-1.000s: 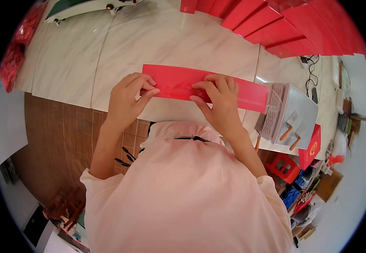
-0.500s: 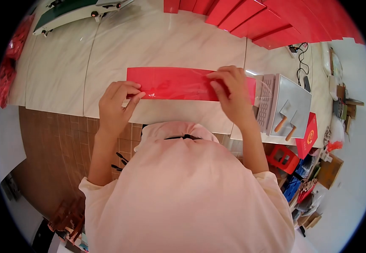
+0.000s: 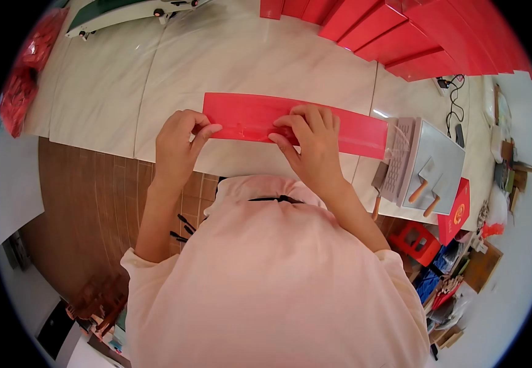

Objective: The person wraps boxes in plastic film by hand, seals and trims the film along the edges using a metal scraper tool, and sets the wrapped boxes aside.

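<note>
A long, flat red box [image 3: 361, 130] lies crosswise on the marble-patterned table, with shiny clear plastic film [image 3: 397, 140] showing past its right end. My left hand [image 3: 177, 138] is closed in a pinch at the box's near left corner, thumb below and fingers above. Farther right, my right hand [image 3: 315, 140] has its thumb and curled fingers pinched at the near edge, around the middle of the box. Whether each pinch takes in film alone or the box as well, I cannot tell.
To the right stands a grey flat-topped device [image 3: 431, 162] carrying two wooden-handled scrapers [image 3: 420, 178]; another scraper [image 3: 379, 178] leans at its side. Several red boxes [image 3: 425, 40] fill the far right. A green-belted machine [image 3: 116, 9] and red plastic bags [image 3: 22, 92] are at left.
My right hand has moved left along the box, from near its right end to about the middle, and its fingers have curled in. My left hand stays at the left corner.
</note>
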A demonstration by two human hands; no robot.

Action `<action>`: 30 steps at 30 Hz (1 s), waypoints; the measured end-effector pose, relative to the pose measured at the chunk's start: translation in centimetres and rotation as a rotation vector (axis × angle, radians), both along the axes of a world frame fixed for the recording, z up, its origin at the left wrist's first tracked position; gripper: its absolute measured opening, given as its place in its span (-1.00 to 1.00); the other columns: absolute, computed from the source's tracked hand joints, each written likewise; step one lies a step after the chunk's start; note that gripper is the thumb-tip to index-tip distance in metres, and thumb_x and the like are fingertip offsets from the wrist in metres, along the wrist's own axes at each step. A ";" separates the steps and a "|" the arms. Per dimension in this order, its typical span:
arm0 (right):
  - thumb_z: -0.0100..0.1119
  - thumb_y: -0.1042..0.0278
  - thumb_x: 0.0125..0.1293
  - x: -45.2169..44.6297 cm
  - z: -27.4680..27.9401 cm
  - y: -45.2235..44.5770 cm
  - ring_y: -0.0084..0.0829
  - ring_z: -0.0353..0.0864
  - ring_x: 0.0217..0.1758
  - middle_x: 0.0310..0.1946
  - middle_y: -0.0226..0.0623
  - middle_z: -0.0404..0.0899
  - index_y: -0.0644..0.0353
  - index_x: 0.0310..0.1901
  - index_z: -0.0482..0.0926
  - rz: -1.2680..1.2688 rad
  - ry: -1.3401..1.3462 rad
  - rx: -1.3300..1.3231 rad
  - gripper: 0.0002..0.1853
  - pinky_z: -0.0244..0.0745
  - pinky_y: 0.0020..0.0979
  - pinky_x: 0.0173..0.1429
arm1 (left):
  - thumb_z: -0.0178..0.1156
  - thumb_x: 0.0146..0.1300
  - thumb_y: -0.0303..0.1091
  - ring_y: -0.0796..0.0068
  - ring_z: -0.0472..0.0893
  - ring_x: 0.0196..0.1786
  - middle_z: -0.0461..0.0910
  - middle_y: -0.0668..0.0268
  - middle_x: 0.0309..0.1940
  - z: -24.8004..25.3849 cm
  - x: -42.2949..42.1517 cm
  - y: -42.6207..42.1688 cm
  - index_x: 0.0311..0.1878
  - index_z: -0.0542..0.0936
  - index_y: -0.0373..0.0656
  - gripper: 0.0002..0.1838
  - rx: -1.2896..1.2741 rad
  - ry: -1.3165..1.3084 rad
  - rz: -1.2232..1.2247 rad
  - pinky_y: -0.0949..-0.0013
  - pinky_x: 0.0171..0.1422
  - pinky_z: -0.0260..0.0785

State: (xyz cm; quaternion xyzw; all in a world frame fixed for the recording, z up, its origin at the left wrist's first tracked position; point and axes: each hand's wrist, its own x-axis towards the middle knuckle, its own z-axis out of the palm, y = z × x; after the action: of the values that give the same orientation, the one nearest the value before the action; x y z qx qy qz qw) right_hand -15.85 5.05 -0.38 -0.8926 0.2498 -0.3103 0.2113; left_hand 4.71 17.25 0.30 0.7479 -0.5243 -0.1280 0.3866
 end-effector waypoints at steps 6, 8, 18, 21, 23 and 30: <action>0.42 0.30 0.11 0.1 -0.4 0.3 -0.22 0.43 -0.04 -0.17 -0.33 0.50 0.10 -0.20 0.58 -0.056 0.016 0.026 -0.74 0.24 -0.17 0.02 | 0.39 0.16 -0.48 0.47 0.46 -0.40 0.52 0.35 -0.45 -0.6 1.9 -0.3 -0.37 0.50 -0.23 -0.79 -0.001 -0.211 0.023 0.43 -0.33 0.32; 0.42 0.29 0.11 0.1 -0.5 0.2 -0.21 0.43 -0.04 -0.17 -0.33 0.50 0.10 -0.19 0.57 -0.073 0.018 0.031 -0.73 0.24 -0.17 0.03 | 0.40 0.15 -0.46 0.43 0.47 -0.36 0.52 0.34 -0.42 -0.5 2.7 -0.1 -0.35 0.50 -0.23 -0.79 0.014 -0.147 0.026 0.39 -0.27 0.33; 0.39 0.23 0.15 0.2 -0.6 0.6 -0.26 0.48 0.15 0.07 -0.34 0.55 0.12 0.01 0.60 -0.058 0.079 -0.110 -0.61 0.29 -0.15 0.21 | 0.43 -0.02 -0.18 0.28 0.50 0.32 0.57 0.35 0.22 -0.3 0.8 0.1 0.17 0.61 -0.08 -0.40 0.007 -0.435 -0.256 0.09 0.43 0.30; 0.38 0.21 0.15 0.0 -1.4 0.3 -0.32 0.52 0.19 0.16 -0.35 0.56 0.14 0.04 0.61 0.002 0.082 -0.194 -0.58 0.33 -0.17 0.27 | 0.44 -0.03 -0.22 0.31 0.55 0.26 0.62 0.36 0.15 -0.5 0.5 0.3 0.11 0.65 -0.10 -0.45 -0.041 -0.430 -0.222 0.14 0.36 0.36; 0.38 0.20 0.14 -0.1 -1.6 0.3 -0.34 0.54 0.20 0.17 -0.36 0.56 0.15 0.04 0.61 0.018 0.059 -0.206 -0.57 0.35 -0.18 0.27 | 0.45 -0.03 -0.24 0.32 0.57 0.22 0.64 0.37 0.13 -0.4 0.5 0.5 0.08 0.66 -0.11 -0.47 -0.056 -0.446 -0.213 0.18 0.32 0.39; 0.42 0.27 0.10 0.0 -1.4 0.6 -0.28 0.57 0.08 0.05 -0.36 0.62 0.17 -0.03 0.64 0.048 0.004 -0.158 -0.62 0.41 -0.20 0.17 | 0.47 -0.05 -0.26 0.39 0.64 -0.01 0.69 0.43 0.01 -0.1 0.3 0.9 -0.06 0.71 -0.10 -0.59 -0.096 -0.453 -0.185 0.28 0.06 0.42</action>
State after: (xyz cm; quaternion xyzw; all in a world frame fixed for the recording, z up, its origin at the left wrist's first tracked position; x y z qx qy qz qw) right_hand -15.83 5.66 -1.81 -0.9128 0.2036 -0.3221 0.1468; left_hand 5.00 18.12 0.21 0.6872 -0.6692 0.0333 0.2808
